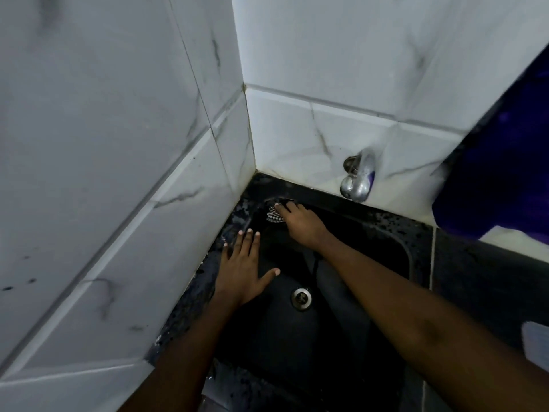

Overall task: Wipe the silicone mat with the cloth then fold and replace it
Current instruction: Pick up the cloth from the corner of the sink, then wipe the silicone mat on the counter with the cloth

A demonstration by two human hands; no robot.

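A small black-and-white patterned cloth (272, 216) lies at the far left corner of the black sink (386, 233). My right hand (300, 223) reaches across the basin and its fingertips press down on the cloth, covering most of it. My left hand (243, 267) rests flat with fingers spread on the sink's left side, holding nothing. A dark sheet with a faint crease (323, 281), possibly the silicone mat, lies in the basin under my right forearm; it is too dark to tell for certain.
White marble-look tiled walls (118, 173) meet in a corner just behind the sink. A metal tap (358, 181) sticks out of the back wall above the basin. The drain (301, 297) is mid-basin. A dark purple object (505, 173) looms at right, above a speckled black counter (475, 278).
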